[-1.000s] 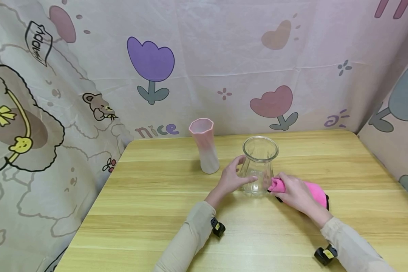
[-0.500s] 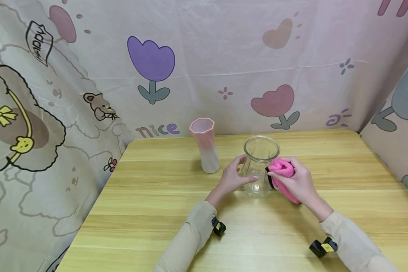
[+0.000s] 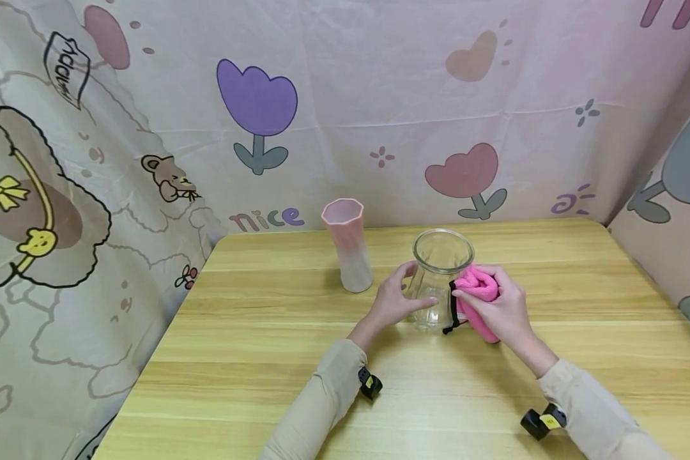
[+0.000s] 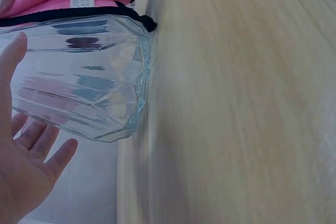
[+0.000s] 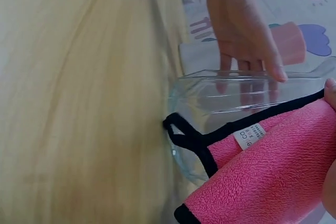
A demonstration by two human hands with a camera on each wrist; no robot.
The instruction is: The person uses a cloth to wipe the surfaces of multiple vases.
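A clear faceted glass vase [image 3: 437, 284] stands upright on the table. My left hand [image 3: 391, 303] holds it from the left, thumb across the front and fingers behind, as the left wrist view shows on the glass vase [image 4: 89, 77]. My right hand [image 3: 507, 310] grips a folded pink cloth [image 3: 476, 287] with black edging against the vase's right side. In the right wrist view the cloth [image 5: 273, 161] shows a white label and a black hanging loop near the vase's base. Most of my right hand falls outside that view.
A pink-and-white ribbed vase [image 3: 351, 249] stands upright to the left of the glass one. The wood-grain table [image 3: 253, 358] ends at a patterned cloth backdrop [image 3: 333, 96] behind and at the sides.
My right hand has raised the pink cloth from low beside the vase's base to its upper right side, and the black loop now hangs down. My left hand has stayed in place.
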